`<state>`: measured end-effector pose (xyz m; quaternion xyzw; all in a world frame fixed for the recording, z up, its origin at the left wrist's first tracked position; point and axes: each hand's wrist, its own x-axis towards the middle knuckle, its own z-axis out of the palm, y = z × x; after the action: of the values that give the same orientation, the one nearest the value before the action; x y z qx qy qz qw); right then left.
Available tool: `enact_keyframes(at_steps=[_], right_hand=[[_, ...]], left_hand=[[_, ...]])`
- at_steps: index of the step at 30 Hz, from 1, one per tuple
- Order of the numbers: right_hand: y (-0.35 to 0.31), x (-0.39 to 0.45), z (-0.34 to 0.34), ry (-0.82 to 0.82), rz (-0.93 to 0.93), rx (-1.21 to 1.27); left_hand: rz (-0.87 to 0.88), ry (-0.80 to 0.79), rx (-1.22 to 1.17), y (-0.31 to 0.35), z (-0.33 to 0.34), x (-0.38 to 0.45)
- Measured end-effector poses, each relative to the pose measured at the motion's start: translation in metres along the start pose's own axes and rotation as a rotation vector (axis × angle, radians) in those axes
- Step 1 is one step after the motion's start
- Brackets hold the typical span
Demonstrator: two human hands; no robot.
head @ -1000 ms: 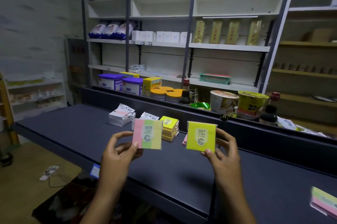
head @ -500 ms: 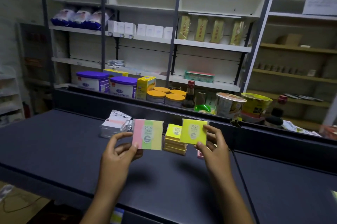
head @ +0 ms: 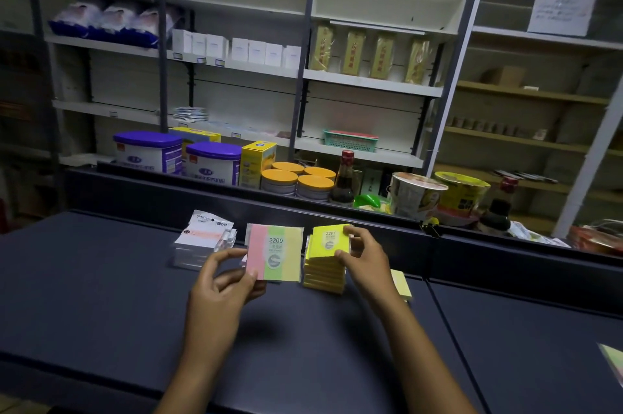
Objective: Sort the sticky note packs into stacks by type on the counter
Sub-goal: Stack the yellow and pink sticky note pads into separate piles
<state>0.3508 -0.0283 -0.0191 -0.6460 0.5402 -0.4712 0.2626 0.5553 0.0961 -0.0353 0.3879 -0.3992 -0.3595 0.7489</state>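
Two packs were in hand: my right hand [head: 362, 258] pinched the yellow pack [head: 328, 240] atop the yellow stack [head: 323, 273], needing squaring; my left hand [head: 222, 282] gripped the striped pack [head: 274, 253] beside it.

Stack [head: 324, 273] right of pile [head: 202, 246]

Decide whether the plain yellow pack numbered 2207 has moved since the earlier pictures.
Yes. The plain yellow pack numbered 2207, gripped by the right hand, moved left and away, from beside the yellow stack to directly over it.
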Motion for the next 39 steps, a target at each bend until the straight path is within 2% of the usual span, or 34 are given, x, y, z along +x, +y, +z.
enact_keyframes(at_steps=[6,13,17,23,28,39], right_hand=[[0.007,0.012,0.004,-0.080,-0.017,-0.341],[0.013,0.012,0.000,-0.167,-0.026,-0.388],[0.015,0.014,-0.033,-0.119,-0.086,-0.416],[0.024,0.015,-0.104,-0.092,-0.185,-0.791],[0.034,0.013,-0.147,-0.095,-0.158,-0.948],[0.056,0.021,-0.177,-0.086,-0.111,-0.903]], left_hand=[[0.002,0.012,0.016,0.001,0.002,0.002],[0.005,-0.006,0.010,0.001,0.019,0.003],[0.003,-0.035,0.002,-0.002,0.042,0.004],[-0.024,-0.111,0.016,-0.015,0.090,0.007],[-0.079,-0.194,0.111,-0.036,0.136,0.008],[-0.054,-0.305,0.601,-0.104,0.186,0.024]])
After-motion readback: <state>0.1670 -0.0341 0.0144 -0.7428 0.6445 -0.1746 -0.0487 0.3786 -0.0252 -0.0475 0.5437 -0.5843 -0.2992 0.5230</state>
